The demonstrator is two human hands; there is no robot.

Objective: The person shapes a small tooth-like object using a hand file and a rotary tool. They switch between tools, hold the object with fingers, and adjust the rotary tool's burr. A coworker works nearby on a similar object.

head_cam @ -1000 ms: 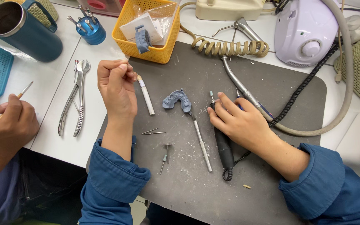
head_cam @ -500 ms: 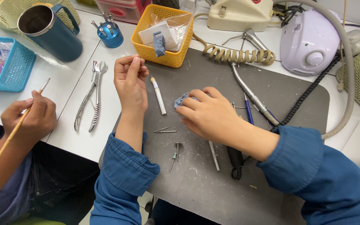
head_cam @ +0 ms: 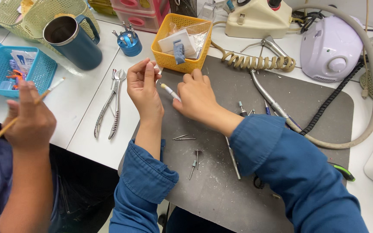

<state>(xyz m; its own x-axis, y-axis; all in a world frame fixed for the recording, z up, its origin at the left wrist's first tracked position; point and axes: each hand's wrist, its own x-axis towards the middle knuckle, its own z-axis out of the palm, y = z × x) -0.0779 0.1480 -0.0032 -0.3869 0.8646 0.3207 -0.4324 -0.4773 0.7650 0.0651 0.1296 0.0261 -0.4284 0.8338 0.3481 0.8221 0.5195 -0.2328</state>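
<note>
Stick: a thin white stick lies on the grey mat, near its 11 o'clock corner, between the two hands.
Right hand: the right hand rests on the mat with its fingers curled over the stick's lower end; the grip looks closed on it, though the fingertips are hidden.
Left hand: the left hand stands raised at 9 o'clock of the stick, its grip pinched shut on a small white piece at the fingertips.
Around: the yellow basket sits at 12 o'clock of the hands, just beyond the mat edge; the pliers lie at 9 o'clock on the white surface; burs lie loose at 6 o'clock; a coiled hose and a metal handpiece lie at 2 o'clock.
In the way: the right forearm's blue sleeve covers the middle of the mat and the tools under it.
Co-worker: another person's hand at 9 o'clock holds a brush, well apart.
Change: half a second ago the right hand lay further toward 3 o'clock over a blue-grey tray; it has crossed toward 10 o'clock to the stick. The left hand has kept its raised pinch.
</note>
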